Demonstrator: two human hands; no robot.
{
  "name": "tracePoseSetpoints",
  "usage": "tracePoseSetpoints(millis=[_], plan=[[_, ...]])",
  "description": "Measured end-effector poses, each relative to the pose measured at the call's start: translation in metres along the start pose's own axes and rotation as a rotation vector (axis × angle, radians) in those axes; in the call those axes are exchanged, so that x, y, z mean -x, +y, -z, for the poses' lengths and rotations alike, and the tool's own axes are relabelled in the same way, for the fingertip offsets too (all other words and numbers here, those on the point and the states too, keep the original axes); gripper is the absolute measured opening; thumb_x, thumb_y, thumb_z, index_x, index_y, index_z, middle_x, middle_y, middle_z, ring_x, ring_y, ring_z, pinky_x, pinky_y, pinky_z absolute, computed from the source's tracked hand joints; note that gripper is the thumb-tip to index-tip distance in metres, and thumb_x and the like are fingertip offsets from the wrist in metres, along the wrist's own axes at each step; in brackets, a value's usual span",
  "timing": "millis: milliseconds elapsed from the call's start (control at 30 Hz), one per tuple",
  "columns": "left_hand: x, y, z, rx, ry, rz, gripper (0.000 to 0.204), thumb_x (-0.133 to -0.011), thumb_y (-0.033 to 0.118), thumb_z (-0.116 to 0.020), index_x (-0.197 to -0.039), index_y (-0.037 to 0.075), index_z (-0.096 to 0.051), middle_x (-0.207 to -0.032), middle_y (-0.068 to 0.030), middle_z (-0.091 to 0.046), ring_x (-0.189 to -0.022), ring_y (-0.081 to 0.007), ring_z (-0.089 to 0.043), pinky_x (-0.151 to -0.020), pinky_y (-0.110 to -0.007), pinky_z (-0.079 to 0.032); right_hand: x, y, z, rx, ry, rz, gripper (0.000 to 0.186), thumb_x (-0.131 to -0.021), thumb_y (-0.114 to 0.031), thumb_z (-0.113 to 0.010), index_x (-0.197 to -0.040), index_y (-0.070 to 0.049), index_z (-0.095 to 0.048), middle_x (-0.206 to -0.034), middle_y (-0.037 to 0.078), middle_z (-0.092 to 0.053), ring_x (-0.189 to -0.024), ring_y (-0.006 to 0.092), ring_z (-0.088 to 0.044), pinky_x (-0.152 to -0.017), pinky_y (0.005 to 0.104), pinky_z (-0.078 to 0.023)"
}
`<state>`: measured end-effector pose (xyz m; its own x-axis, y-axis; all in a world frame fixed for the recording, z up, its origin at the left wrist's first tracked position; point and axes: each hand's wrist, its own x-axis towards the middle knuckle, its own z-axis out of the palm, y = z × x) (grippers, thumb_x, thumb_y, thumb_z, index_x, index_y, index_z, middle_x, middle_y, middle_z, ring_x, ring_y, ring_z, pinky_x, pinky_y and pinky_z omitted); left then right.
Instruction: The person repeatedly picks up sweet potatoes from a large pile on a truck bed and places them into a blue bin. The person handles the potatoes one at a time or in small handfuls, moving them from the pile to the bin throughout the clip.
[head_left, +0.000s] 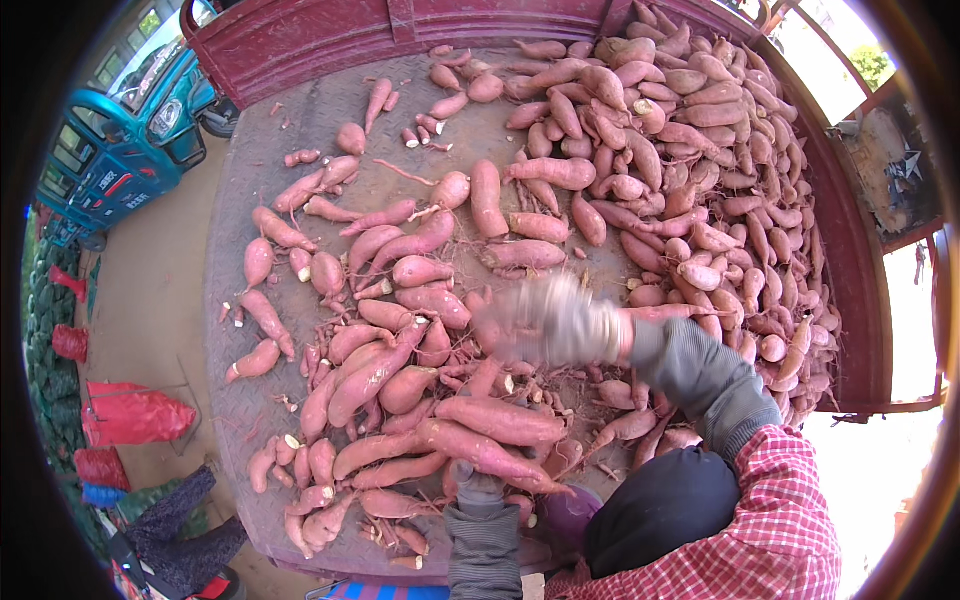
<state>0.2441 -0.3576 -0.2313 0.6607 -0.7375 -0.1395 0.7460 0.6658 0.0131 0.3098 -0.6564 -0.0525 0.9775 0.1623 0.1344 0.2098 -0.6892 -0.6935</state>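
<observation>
My left hand (474, 485), in a grey glove and sleeve, comes up from the lower edge. It is closed against a long pink sweet potato (490, 455); most of its fingers are hidden under it. Another thick sweet potato (505, 421) lies just beyond. My right hand (550, 320), in a pale glove, reaches in from the right over the middle of the load. Motion smears its fingers, so whether it holds anything cannot be told. Beside it are a reddish sweet potato (433, 304) and several thin roots and scraps.
A large heap of sweet potatoes (700, 150) fills the right side of the cargo bed (245, 190). Red metal walls (330, 45) border it. At left stand a teal vehicle (120, 160), red sacks (135, 412) and green netting bags (55, 350). A dark rounded cloth shape (660, 515) is near my right arm.
</observation>
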Motion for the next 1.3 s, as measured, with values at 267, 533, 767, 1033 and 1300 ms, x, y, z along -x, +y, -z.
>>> tracePoseSetpoints(millis=[267,533,767,1033,1300], plan=[[0.015,0.014,-0.023,-0.202,0.085,-0.045,0.087,-0.091,0.058,-0.073,-0.159,0.014,-0.038,-0.151,-0.0077,-0.049,-0.138,-0.0259,-0.048,-0.118,-0.047,-0.039,-0.039,0.202,0.081,0.973,0.377,-0.605,0.045,-0.081,-0.024,-0.076,-0.123,-0.008,-0.071,-0.112,0.013,-0.074,-0.106,0.0384,-0.072,-0.09,0.0471,-0.057],[0.025,0.017,-0.032,-0.305,0.082,-0.099,0.078,-0.094,0.054,-0.07,-0.156,0.016,-0.042,-0.144,-0.0075,-0.052,-0.132,-0.025,-0.052,-0.113,-0.046,-0.042,-0.023,0.126,0.066,0.759,0.259,-0.659,0.037,-0.072,-0.038,-0.084,-0.09,-0.005,-0.083,-0.084,0.019,-0.076,-0.083,0.0354,-0.077,-0.075,0.0438,-0.06],[0.029,0.01,-0.067,-0.362,0.042,-0.169,0.069,-0.097,0.051,-0.067,-0.153,0.017,-0.045,-0.139,-0.0073,-0.055,-0.127,-0.0242,-0.055,-0.108,-0.045,-0.045,0.046,-0.027,-0.011,-0.149,-0.171,-0.447,0.061,-0.075,-0.054,-0.085,-0.111,-0.006,-0.078,-0.085,0.016,-0.076,-0.083,0.027,-0.076,-0.076,0.0408,-0.058],[0.204,0.056,-0.1,-0.484,0.188,-0.316,0.06,-0.1,0.047,-0.064,-0.15,0.018,-0.049,-0.132,-0.0071,-0.059,-0.121,-0.0233,-0.058,-0.102,-0.044,-0.049,0.105,-0.195,-0.126,-0.639,-0.517,-0.149,0.07,-0.094,-0.053,-0.074,-0.149,-0.012,-0.061,-0.116,0.019,-0.075,-0.103,0.0324,-0.074,-0.09,0.0428,-0.058],[0.451,0.11,-0.048,-0.638,0.584,-0.532,0.05,-0.103,0.043,-0.061,-0.147,0.019,-0.052,-0.126,-0.0069,-0.062,-0.115,-0.0223,-0.062,-0.097,-0.042,-0.053,0.134,-0.151,-0.109,-0.194,-0.316,-0.254,0.046,-0.092,-0.041,-0.073,-0.125,-0.01,-0.076,-0.111,0.014,-0.079,-0.101,0.0291,-0.076,-0.092,0.0404,-0.059]])
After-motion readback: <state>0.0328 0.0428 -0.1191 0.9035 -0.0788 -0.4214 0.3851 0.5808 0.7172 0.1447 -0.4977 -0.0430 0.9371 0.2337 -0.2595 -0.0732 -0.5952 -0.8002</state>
